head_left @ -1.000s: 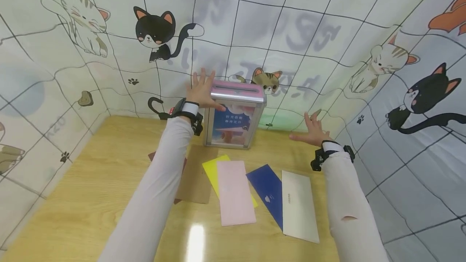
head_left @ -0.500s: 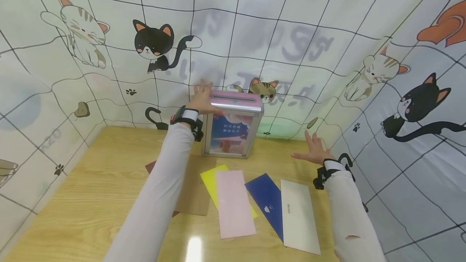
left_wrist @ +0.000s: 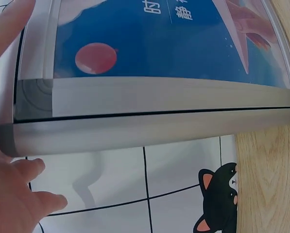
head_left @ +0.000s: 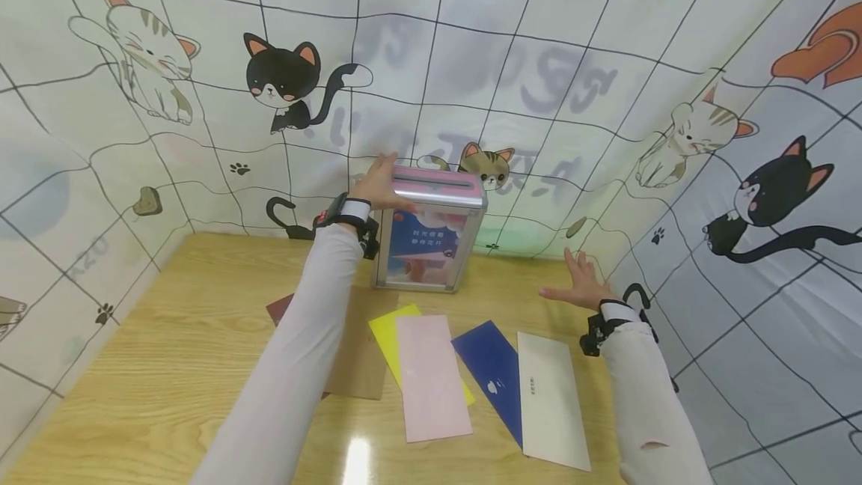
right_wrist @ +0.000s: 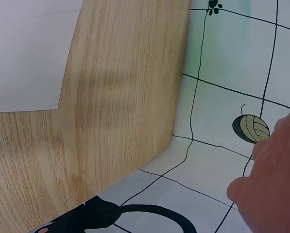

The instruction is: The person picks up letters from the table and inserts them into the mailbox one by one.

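Note:
A slotted box (head_left: 423, 245) with a pink top, a silvery metal frame and a blue picture on its front stands upright against the back wall. My left hand (head_left: 377, 185) grips its upper left corner. In the left wrist view the thumb (left_wrist: 6, 29) lies over the front edge, while other fingers (left_wrist: 28, 170) curl beside the corner; the fingertips behind the box are hidden. Held off to the right of the box, my right hand (head_left: 581, 283) has spread fingers and holds nothing. In the right wrist view only part of that hand (right_wrist: 276, 179) shows, before the wall.
Flat envelope-like papers lie on the wooden table (head_left: 168, 335): pink (head_left: 434, 380), yellow (head_left: 384, 331), dark blue (head_left: 491, 373), white (head_left: 554, 399), brown (head_left: 360, 365) and dark red (head_left: 279, 309). The left forearm covers part of the last two. Cloth walls with printed cats (head_left: 283, 81) enclose the table.
The left hand's fingers were spread upward beside the box and have come in around its corner. The right hand keeps its spread pose. The head view tilted up a little earlier on.

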The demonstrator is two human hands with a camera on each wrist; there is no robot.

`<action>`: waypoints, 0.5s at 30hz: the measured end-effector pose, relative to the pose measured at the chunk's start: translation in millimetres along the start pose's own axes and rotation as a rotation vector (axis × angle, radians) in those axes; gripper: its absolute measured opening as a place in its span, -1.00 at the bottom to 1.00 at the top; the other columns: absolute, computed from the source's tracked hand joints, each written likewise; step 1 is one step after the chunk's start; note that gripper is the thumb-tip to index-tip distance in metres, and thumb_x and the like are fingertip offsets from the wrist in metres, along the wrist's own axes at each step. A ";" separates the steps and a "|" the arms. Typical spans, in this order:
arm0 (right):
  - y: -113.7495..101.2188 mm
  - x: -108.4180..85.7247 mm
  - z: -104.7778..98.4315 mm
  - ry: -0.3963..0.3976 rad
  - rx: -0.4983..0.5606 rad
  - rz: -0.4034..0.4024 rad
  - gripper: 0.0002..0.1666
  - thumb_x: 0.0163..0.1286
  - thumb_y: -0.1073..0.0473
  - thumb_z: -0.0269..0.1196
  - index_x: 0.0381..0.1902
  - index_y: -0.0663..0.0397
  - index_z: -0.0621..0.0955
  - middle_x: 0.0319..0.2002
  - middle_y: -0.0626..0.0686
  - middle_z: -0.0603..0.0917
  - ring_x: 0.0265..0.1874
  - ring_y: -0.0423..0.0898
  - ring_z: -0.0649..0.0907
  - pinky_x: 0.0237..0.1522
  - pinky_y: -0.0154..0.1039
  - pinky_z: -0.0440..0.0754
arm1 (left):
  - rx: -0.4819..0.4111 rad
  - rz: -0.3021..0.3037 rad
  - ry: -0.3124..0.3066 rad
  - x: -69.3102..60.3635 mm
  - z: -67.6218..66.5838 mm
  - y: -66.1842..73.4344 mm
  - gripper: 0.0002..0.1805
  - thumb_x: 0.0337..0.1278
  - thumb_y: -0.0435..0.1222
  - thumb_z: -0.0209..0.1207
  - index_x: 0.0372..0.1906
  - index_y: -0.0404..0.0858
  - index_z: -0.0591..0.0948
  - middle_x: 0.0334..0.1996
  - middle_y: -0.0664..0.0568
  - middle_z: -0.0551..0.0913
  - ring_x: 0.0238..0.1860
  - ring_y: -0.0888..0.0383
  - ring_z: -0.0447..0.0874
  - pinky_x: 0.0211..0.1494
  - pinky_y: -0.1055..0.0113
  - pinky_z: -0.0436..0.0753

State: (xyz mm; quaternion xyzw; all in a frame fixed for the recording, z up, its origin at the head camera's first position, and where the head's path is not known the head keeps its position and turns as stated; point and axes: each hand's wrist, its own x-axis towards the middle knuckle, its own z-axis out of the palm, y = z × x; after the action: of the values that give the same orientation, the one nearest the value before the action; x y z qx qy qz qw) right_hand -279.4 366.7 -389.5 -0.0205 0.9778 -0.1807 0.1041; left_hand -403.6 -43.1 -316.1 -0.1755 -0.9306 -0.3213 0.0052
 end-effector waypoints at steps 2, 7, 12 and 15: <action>1.3 -1.3 1.3 0.001 0.007 -0.007 0.35 0.03 -0.40 0.16 0.39 0.14 -0.35 0.32 0.43 -0.45 0.27 0.42 -0.33 0.02 0.55 -0.35 | 0.017 -0.008 0.004 1.6 1.8 1.0 0.33 -0.47 0.12 0.42 0.43 -0.18 -0.15 0.41 -0.23 -0.19 0.40 -0.14 -0.20 0.33 -0.14 0.06; 8.9 -5.1 6.8 -0.002 -0.005 -0.018 0.35 0.04 -0.39 0.16 0.39 0.17 -0.35 0.33 0.44 -0.41 0.28 0.42 -0.30 0.02 0.55 -0.26 | 0.049 -0.032 0.006 4.2 5.0 1.3 0.34 -0.50 0.14 0.42 0.43 -0.16 -0.13 0.41 -0.22 -0.27 0.39 -0.19 -0.17 0.30 -0.13 0.14; 17.6 -9.4 9.7 -0.003 -0.011 -0.033 0.33 0.06 -0.37 0.16 0.39 0.18 -0.34 0.34 0.44 -0.37 0.28 0.43 -0.27 0.04 0.54 -0.22 | 0.067 -0.042 0.015 5.9 5.1 2.0 0.32 -0.52 0.16 0.41 0.42 -0.17 -0.08 0.41 -0.21 -0.25 0.39 -0.22 -0.22 0.27 -0.18 0.15; 23.4 -10.3 11.0 -0.007 -0.013 -0.025 0.34 0.05 -0.37 0.16 0.39 0.19 -0.35 0.34 0.44 -0.37 0.27 0.45 -0.26 0.03 0.55 -0.22 | 0.055 -0.029 0.008 9.9 6.4 -0.3 0.32 -0.51 0.16 0.41 0.42 -0.19 -0.08 0.40 -0.24 -0.20 0.39 -0.21 -0.22 0.28 -0.19 0.13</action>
State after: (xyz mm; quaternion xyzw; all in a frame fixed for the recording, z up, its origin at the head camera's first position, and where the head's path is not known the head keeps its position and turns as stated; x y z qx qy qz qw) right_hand -267.2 385.5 -405.8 -0.0338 0.9782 -0.1757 0.1049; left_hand -412.3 -36.3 -320.2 -0.1605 -0.9415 -0.2963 0.0089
